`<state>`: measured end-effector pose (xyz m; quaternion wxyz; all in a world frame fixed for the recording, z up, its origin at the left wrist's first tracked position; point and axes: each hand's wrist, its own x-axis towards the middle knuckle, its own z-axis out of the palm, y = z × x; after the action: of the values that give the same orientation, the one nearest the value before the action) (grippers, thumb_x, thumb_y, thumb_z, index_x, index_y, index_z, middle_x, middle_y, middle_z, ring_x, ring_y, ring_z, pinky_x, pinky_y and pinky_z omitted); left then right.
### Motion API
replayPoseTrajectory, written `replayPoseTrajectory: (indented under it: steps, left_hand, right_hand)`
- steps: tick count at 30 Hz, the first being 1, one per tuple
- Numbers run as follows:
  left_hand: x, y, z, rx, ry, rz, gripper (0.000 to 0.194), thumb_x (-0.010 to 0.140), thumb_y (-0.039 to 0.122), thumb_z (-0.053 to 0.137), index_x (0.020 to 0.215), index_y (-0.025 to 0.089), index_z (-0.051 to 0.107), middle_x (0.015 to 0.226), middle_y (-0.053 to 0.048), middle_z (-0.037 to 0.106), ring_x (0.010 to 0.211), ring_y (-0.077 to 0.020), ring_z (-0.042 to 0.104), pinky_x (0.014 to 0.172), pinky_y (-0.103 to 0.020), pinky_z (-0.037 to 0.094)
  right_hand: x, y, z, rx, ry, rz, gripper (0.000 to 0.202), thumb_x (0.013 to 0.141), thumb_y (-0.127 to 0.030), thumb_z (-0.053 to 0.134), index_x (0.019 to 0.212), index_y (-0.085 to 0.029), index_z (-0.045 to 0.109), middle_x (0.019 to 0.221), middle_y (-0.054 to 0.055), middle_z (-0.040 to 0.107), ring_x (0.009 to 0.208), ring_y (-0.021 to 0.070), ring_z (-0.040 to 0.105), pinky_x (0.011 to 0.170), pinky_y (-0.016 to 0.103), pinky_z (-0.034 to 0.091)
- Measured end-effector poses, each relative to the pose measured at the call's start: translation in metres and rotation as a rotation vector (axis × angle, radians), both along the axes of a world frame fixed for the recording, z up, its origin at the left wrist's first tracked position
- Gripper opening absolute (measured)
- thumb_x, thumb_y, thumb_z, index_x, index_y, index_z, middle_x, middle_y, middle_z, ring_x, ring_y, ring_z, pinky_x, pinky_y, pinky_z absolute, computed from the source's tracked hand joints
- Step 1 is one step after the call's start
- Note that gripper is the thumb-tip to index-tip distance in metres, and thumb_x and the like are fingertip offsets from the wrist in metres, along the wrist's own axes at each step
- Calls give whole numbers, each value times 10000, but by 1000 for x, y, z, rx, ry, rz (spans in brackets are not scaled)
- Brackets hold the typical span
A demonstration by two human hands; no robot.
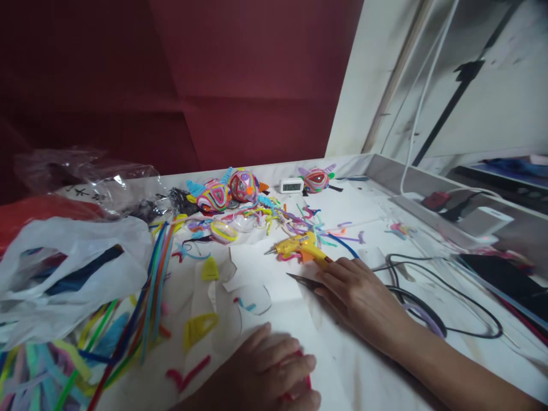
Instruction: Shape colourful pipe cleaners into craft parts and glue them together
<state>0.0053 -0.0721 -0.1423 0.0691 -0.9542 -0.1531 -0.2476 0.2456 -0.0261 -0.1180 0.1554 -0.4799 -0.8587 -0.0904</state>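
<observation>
White paper [257, 265] with curved drawn lines lies on the table. Over its near end is my left hand [269, 371], fingers apart and bent, resting on a red piece [297, 377] that shows between them. My right hand [351, 291] is closed around the handle end of a dark pointed tool [302, 279], whose tip points left over the paper. Just beyond my right fingers lies a yellow glue gun [299, 245]. Two yellow shaped pieces [209, 269] [200, 329] are left of the paper, and a bent red fuzzy stem [188, 374] sits near my left hand.
Colourful fuzzy stems [156, 285] and a white plastic bag [132, 240] fill the left side. Decorated round figures [244, 185] and a small digital clock [291, 185] stand at the back. A black cable [466, 285] and a phone [500, 279] lie on the right.
</observation>
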Motion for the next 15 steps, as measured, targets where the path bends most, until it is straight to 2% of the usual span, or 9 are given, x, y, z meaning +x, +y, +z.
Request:
replayPoseTrajectory:
  steps: [5, 10, 12, 15]
  left_hand:
    - [4, 2, -9, 82, -5, 56, 145, 889, 356, 527, 979, 292, 621, 1017, 79, 676, 1044, -79, 561, 1118, -305, 228]
    - [7, 4, -20, 83, -129, 78, 162, 909, 330, 501, 938, 244, 634, 900, 98, 689, 961, -49, 583, 1155, -287, 135]
    - [7, 5, -19, 68, -121, 84, 190, 925, 306, 469, 935, 223, 640, 849, 90, 691, 916, -48, 596, 1149, -257, 163]
    - [5, 7, -14, 84, -39, 61, 228, 938, 283, 430, 973, 214, 645, 887, 69, 697, 926, -68, 595, 1116, -236, 252]
  right_hand:
    - [0, -1, -2, 15, 24, 4, 183, 896, -239, 495, 834, -185, 658, 955, 84, 662, 848, 230, 549, 751, 371, 387]
    - [6, 12, 13, 39, -10, -102, 163, 884, -185, 498, 929, -186, 655, 854, 70, 653, 801, 218, 558, 718, 344, 376]
    - [6, 22, 20, 30, -76, -154, 169, 859, -173, 518, 960, -179, 653, 872, 83, 657, 822, 229, 576, 706, 336, 382]
    - [2, 39, 25, -93, -169, -237, 184, 864, -223, 492, 876, -157, 664, 831, 101, 675, 791, 227, 621, 657, 312, 392]
